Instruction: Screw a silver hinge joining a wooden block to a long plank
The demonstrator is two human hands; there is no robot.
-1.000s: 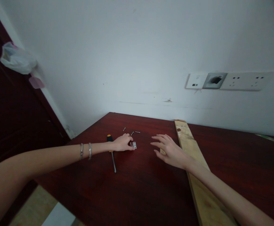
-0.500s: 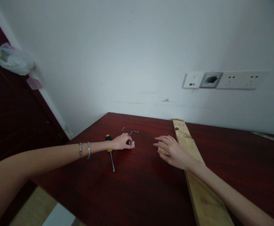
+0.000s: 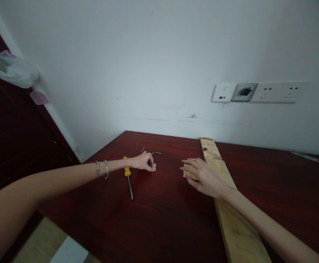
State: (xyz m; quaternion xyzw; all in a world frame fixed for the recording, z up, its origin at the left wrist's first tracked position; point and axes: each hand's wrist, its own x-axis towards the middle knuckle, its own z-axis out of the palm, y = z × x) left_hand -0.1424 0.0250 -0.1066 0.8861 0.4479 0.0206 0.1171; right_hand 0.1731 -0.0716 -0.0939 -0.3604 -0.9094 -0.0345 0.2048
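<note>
My left hand (image 3: 143, 161) pinches a small metal hinge (image 3: 154, 167) between thumb and fingers at the table top. Part of the hinge, with its screw holes, shows past my fingertips. Under my left wrist lies a screwdriver (image 3: 127, 171) with a yellow and black handle, its shaft pointing toward me. Several small screws, one of them a screw (image 3: 158, 152) lying flat, rest just beyond that hand. My right hand (image 3: 203, 177) is open, fingers stretched over a short wooden block (image 3: 186, 173) that they partly cover. Whether its fingers press on the block I cannot tell.
A long wooden plank (image 3: 225, 182) crosses the dark red table (image 3: 165, 223) beneath my right forearm. Behind is a white wall with socket plates (image 3: 274, 92). A plastic bag (image 3: 15, 69) hangs by the dark door at left. The table's left edge drops to the floor.
My left wrist has shifted up slightly, uncovering more of the screwdriver's yellow handle. The hinge stays between my left fingers. A little more of the wooden block's end shows beside my right fingers.
</note>
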